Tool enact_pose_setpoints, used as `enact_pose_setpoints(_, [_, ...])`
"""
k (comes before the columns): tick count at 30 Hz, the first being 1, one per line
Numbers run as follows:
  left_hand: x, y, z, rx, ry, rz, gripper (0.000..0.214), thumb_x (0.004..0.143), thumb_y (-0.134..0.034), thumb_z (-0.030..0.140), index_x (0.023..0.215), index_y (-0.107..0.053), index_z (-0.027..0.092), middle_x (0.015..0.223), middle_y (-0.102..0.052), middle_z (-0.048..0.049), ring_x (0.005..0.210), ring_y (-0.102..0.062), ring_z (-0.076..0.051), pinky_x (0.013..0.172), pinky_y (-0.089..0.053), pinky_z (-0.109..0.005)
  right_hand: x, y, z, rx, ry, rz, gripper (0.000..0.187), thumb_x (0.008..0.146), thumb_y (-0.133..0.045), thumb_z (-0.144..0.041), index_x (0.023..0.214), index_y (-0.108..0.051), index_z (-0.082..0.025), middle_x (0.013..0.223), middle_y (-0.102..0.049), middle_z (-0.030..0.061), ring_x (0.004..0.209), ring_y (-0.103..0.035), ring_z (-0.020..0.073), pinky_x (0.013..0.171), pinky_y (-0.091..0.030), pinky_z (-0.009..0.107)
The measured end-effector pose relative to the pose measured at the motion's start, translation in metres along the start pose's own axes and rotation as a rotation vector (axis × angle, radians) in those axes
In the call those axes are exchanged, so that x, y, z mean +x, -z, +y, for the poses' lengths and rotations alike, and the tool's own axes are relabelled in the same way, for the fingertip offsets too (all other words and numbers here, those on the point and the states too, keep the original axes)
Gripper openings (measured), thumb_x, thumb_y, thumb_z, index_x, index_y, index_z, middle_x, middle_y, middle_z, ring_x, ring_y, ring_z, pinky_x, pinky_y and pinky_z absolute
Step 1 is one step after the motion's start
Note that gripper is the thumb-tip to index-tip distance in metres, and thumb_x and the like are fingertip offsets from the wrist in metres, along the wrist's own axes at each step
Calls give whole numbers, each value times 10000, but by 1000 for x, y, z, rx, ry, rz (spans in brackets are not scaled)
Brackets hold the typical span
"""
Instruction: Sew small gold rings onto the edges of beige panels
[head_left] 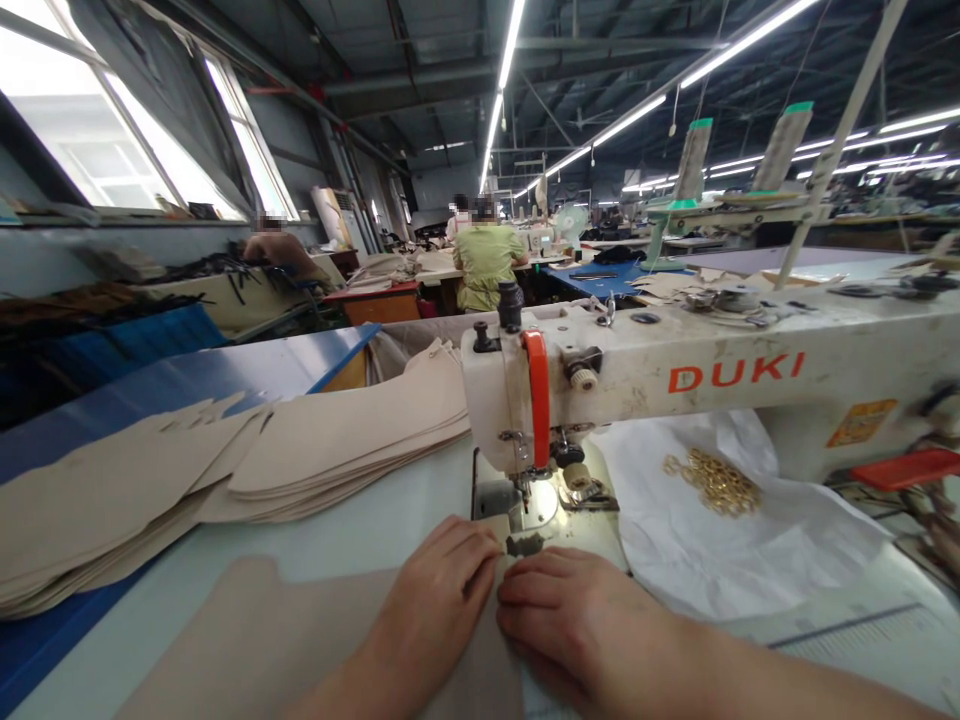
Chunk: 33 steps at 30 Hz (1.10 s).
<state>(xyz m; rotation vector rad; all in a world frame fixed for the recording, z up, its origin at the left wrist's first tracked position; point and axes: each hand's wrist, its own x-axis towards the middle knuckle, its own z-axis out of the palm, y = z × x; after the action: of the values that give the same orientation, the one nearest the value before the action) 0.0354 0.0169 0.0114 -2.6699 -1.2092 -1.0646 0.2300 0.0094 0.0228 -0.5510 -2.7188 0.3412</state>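
Just in front of the needle (527,492) of a white sewing machine (622,375), my left hand (442,590) and my right hand (574,610) rest close together. Both have their fingers closed on the edge of a beige fabric piece (300,625), which spreads to the left over the pale table. A narrow end of the fabric reaches toward the needle plate (541,505). My fingertips are partly hidden, so any small part between them cannot be made out.
Stacked beige cut pieces (337,440) lie to the left. Right of the needle, gold-coloured metal rings (716,482) sit on a white cloth (667,550). Thread cones (694,160) stand behind the machine. A person in a yellow-green top (484,260) sits farther back.
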Motion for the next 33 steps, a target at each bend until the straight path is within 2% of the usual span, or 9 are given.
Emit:
enact_pose_setpoints(9, [-1,-1,-1,-5,25,-14,201,876,-448,113,768,-601,188,765,-663,-23,742,-607,-164,678,-510,-269,-6,9,6,-22,-70,-4,154,891,-494,-167,956,-633,-157,1014,-653,56,989,-553,173,944,-397,272])
enact_pose_setpoints(17, [-3,-2,-1,-9,35,-8,199,870,-451,101,769,-598,189,760,-657,-17,736,-599,-161,675,-504,-264,-3,9,4,-39,-61,-30,132,892,-518,-181,957,-628,-148,1035,-648,52,1005,-544,167,957,-389,249])
enact_pose_setpoints(33, [-2,-1,0,-17,41,-8,191,836,-466,78,761,-599,192,734,-654,-21,722,-598,-163,657,-508,-268,-5,12,4,-26,-53,6,204,929,-439,-189,986,-634,-172,1015,-653,53,1000,-549,178,948,-390,288])
